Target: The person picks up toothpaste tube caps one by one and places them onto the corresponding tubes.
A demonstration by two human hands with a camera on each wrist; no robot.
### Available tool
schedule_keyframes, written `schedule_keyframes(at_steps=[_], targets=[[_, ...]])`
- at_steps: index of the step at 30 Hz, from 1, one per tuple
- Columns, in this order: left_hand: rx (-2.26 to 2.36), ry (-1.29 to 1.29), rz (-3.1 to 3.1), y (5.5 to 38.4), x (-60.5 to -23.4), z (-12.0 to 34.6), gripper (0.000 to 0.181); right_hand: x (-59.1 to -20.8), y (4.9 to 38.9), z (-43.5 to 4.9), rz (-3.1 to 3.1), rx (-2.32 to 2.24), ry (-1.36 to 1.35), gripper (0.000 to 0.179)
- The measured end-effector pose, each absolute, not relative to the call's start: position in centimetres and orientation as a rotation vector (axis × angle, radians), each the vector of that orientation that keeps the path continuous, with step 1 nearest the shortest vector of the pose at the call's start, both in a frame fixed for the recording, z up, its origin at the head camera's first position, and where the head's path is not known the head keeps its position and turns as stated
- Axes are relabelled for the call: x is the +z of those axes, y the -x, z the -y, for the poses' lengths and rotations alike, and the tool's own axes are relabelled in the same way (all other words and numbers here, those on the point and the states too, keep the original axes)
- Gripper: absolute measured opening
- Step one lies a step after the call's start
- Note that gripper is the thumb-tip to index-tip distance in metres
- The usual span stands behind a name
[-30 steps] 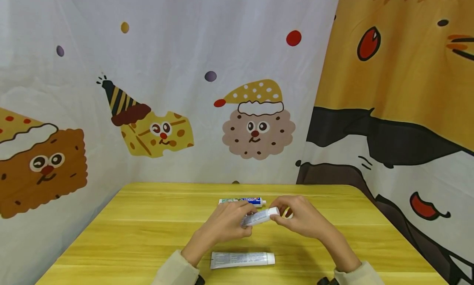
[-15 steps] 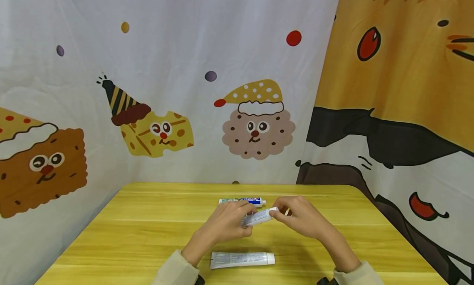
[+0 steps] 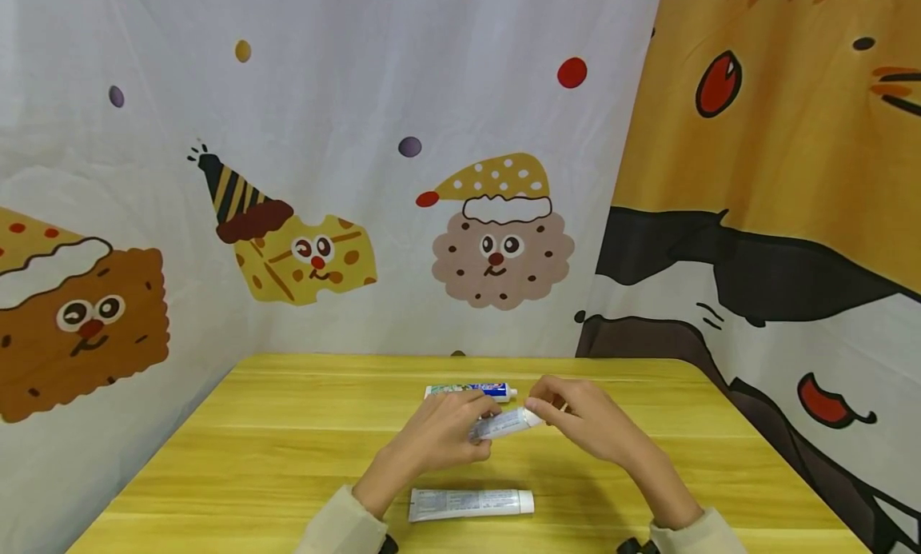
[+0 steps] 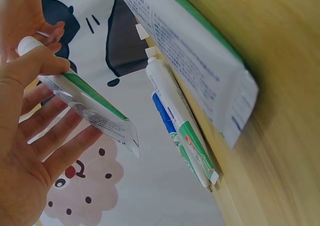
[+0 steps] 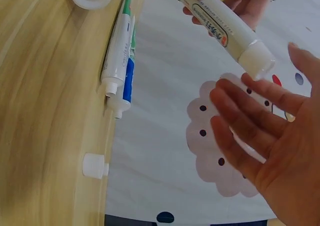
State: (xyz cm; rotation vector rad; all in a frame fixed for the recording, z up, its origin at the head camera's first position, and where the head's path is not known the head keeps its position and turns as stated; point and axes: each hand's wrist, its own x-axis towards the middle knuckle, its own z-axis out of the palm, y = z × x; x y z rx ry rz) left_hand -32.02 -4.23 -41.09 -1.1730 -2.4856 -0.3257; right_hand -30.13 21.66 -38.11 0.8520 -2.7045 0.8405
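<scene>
My left hand (image 3: 448, 430) grips a white and green toothpaste tube (image 3: 501, 424) by its body, above the table, with the white cap (image 5: 257, 59) pointing to the right. Around that cap hovers my right hand (image 3: 593, 426); the right wrist view shows its fingers spread and relaxed, a fingertip right by the cap's edge. Closer to me, a second toothpaste tube (image 3: 468, 504) lies flat with its white cap on. Behind the hands lie a blue and green tube (image 3: 496, 391) and a white tube (image 5: 117, 50), both with bare nozzles; the left hand hides the white one in the head view.
A loose white cap (image 5: 93, 165) stands on the wooden table (image 3: 288, 442) at the right, hidden by the right hand in the head view. Another small white cap (image 4: 142, 31) shows near it in the left wrist view. A printed cloth (image 3: 345, 98) hangs behind the table.
The right thumb has moved from below the cap up across it, and the right hand has risen slightly. The left hand and its toothpaste tube have hardly moved.
</scene>
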Motion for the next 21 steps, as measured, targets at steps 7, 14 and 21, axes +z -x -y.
schedule_keyframes(at_steps=[7, 14, 21], targets=[[-0.321, 1.153, 2.496, 32.04, -41.08, 4.27, 0.034, -37.95, 30.15, -21.91, 2.651, 0.881, -0.931, 0.024], [-0.314, 1.143, 2.498, 32.03, -41.16, 4.31, 0.034, -37.94, 30.20, -21.95, 2.647, 0.882, -0.962, 0.015], [-0.305, 1.150, 2.482, 32.12, -41.17, 4.21, 0.033, -38.01, 30.22, -22.07, 2.662, 0.829, -0.913, 0.008]])
